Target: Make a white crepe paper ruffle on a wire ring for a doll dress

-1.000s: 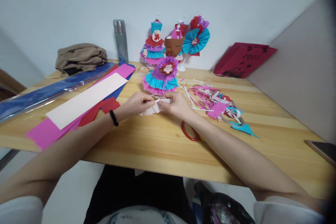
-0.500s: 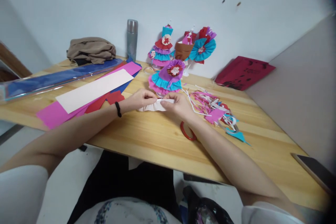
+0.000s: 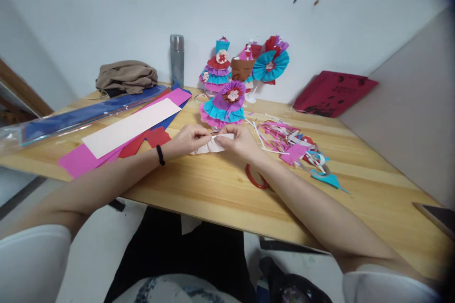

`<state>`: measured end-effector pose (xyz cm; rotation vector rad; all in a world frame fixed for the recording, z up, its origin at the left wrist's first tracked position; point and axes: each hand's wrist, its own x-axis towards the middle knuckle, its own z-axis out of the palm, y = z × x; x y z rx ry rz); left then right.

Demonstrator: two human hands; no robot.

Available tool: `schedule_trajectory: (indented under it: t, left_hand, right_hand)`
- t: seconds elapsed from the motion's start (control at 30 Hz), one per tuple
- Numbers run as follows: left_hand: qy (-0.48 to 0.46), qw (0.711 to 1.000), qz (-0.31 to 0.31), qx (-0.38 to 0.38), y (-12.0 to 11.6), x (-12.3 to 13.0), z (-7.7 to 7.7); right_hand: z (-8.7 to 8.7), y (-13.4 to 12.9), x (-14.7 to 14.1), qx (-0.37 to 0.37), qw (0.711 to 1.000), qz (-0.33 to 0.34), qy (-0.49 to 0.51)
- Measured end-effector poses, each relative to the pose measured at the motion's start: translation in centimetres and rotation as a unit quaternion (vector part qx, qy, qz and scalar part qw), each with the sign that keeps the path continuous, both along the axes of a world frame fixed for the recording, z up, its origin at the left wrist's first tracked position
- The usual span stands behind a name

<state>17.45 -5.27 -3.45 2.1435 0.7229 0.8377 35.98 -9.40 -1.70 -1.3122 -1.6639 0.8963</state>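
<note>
A strip of pale cream crepe paper (image 3: 209, 147) is pinched between my two hands, just above the tabletop. My left hand (image 3: 192, 140) grips its upper edge with thumb and fingers together, and it hangs in small gathers. My right hand (image 3: 239, 141) pinches the other end, thumb on top. Right behind my hands stands a small doll dress (image 3: 224, 108) of purple, turquoise and pink ruffles with a flower on it. A red roll of tape (image 3: 256, 177) lies beneath my right forearm.
Flat paper sheets, the cream one (image 3: 131, 128) uppermost, lie at left near a blue plastic-wrapped pack (image 3: 92, 111). Paper scraps (image 3: 295, 144) are heaped at right. Behind stand a flask (image 3: 177, 61), a tiered dress (image 3: 218, 68), a brown cloth (image 3: 126, 76) and a dark red bag (image 3: 334, 94).
The view has shifted slightly. My left fingers have closed in a little along the cream strip's edge; my right hand keeps its pinch.
</note>
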Motion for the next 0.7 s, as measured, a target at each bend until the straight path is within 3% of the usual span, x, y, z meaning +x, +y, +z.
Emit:
schedule_trajectory:
  t: [0.23,0.7]
  left_hand:
    - [0.018,0.999,0.027,0.03,-0.26,0.05,0.51]
    - [0.017,0.996,0.036,0.086,-0.52,-0.03,0.58]
  right_hand:
    - [0.47,-0.26,0.02,0.05,0.998,-0.013,-0.035]
    - [0.29,-0.73,0.01,0.055,0.997,-0.01,-0.054]
